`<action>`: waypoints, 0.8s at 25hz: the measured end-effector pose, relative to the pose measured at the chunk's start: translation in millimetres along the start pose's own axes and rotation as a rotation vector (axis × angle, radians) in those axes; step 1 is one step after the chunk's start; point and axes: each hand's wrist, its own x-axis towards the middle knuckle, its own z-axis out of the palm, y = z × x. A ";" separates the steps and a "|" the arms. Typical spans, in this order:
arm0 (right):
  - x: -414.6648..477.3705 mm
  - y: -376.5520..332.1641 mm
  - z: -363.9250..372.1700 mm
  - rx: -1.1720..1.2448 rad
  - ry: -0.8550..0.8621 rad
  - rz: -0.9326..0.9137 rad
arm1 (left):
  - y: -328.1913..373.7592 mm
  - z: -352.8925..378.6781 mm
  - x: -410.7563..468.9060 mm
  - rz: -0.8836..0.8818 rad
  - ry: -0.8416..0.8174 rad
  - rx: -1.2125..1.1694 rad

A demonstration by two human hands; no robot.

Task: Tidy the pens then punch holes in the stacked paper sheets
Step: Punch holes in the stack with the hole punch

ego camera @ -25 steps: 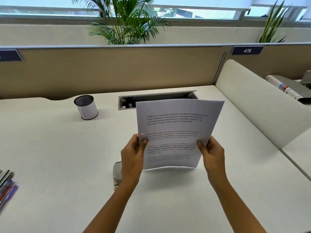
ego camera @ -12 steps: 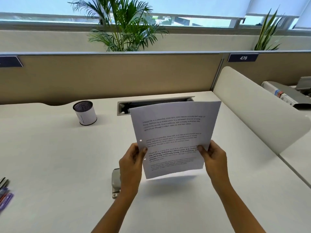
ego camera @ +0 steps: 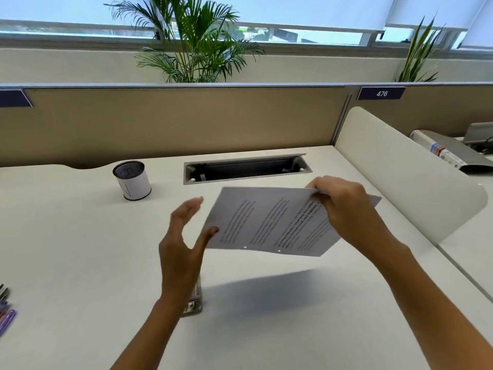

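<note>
In the head view, the thin stack of white printed paper sheets [ego camera: 269, 222] hangs tilted in the air above the white desk [ego camera: 80, 263], two small punched holes showing along its near edge. The right hand [ego camera: 344, 206] pinches its far right end, fingers curled over the top. The left hand [ego camera: 184, 241] is spread wide and holds nothing, its thumb at the stack's near-left corner; contact is unclear. The sheets look light, floppy and prone to fanning apart, so a second pinch at the left edge would likely steady them. The silver metal hole punch [ego camera: 193, 303] sits below the left wrist. Coloured pens [ego camera: 6, 313] lie at the desk's left edge, well apart from the black mesh pen cup [ego camera: 132, 180].
</note>
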 end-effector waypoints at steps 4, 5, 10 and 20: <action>15.4 -11.6 4.1 -0.140 -0.169 -0.056 | 3.2 13.4 -11.7 -0.029 0.005 -0.027; 17.8 -13.2 4.7 -0.160 -0.173 -0.068 | 1.8 16.3 -14.9 -0.072 0.024 -0.066; 14.8 -10.1 18.0 -0.144 -0.208 -0.103 | -10.4 24.0 -34.8 -0.249 0.042 -0.135; 7.4 -6.1 35.3 -0.125 -0.275 -0.056 | -23.3 31.8 -45.9 -0.378 0.047 -0.126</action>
